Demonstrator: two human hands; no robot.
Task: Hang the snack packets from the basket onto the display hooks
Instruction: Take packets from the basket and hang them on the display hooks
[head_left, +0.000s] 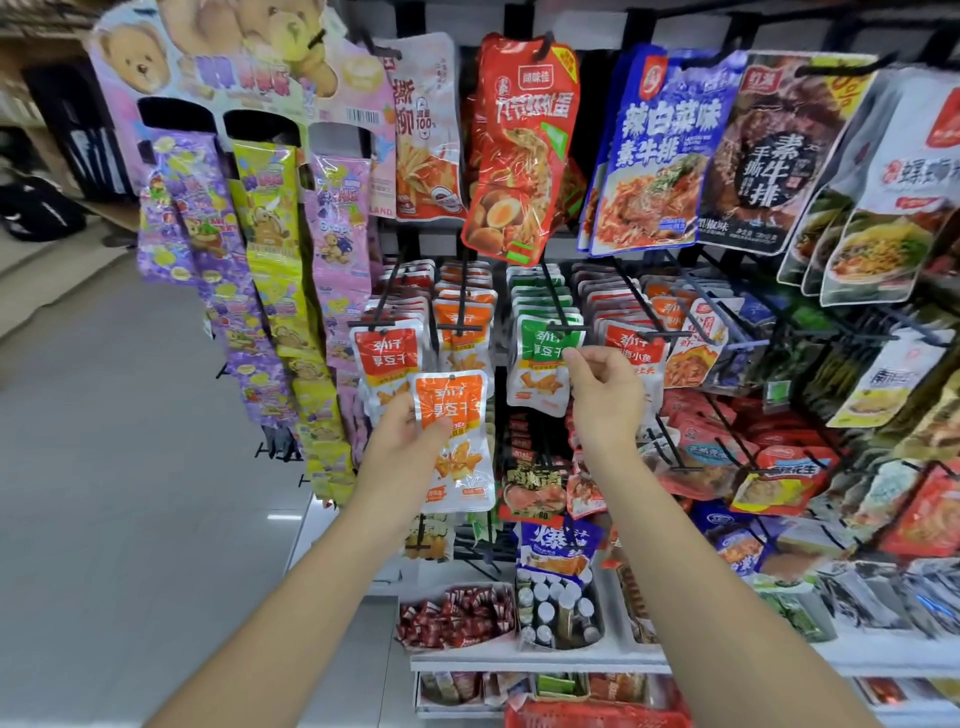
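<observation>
- Where the grey floor (130, 415) meets the rack at far left, a bear display card (208, 57) stands at the top. Long strips of sweets (270, 260) in purple, yellow and pink hang down from it.
- The left hand (402, 431) is raised in front of the rack. Its fingers and thumb are curled round the left edge of an orange packet (457, 447).
- The orange packet is upright and off any hook. It sits below and in front of the hung orange row (465, 317) and just right of the red-topped row (384, 353).
- A tray of small red sweets (457, 616) sits on the low shelf beneath.
- The green packet (540, 364) hangs at the front of its hook (558, 306), with more green ones packed behind it.
- The right hand (605, 400) reaches up beside that packet. Its thumb and forefinger pinch the packet's top right edge just under the hook's tip, and the other fingers are curled in.
- At the bottom edge, only the rim of a red basket (597, 716) shows, and its contents are hidden.
- Above hangs a large red packet (519, 150), tilted, with a blue packet (660, 150) to its right.
</observation>
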